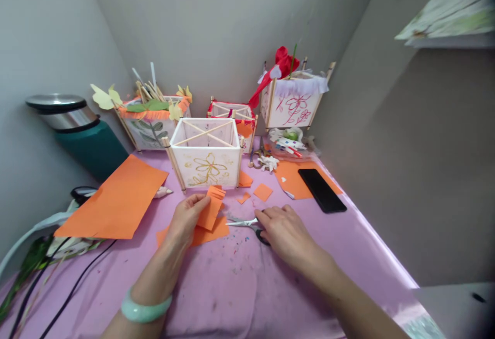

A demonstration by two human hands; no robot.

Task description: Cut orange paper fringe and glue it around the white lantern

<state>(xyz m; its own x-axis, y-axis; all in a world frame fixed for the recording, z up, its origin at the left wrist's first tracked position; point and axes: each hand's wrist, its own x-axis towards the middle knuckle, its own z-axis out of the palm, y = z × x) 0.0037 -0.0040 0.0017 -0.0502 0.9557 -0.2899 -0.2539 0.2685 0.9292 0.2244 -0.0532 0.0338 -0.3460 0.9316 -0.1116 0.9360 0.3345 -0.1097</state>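
Note:
My left hand [188,214] pinches a small stack of orange paper [210,216] between thumb and fingers; narrow cut strips show along its top edge. Under it, a larger orange piece [211,232] lies on the cloth. In my right hand [284,228] are scissors [244,222], gripped by their dark handles. Their silver blades stick out to the left, slightly parted, with the tips close to the paper but apart from it. Small orange squares [263,192] lie beyond the blades. Just behind my left hand stands a white box lantern [207,166] with wooden sticks and a yellow flower drawing.
Orange sheets [116,202] lie at left, near a teal bottle [88,140] and cables [83,282]. A black phone [322,190] rests on orange paper at right. More decorated boxes [296,104] stand along the wall. A pink cloth [228,292] covers the table.

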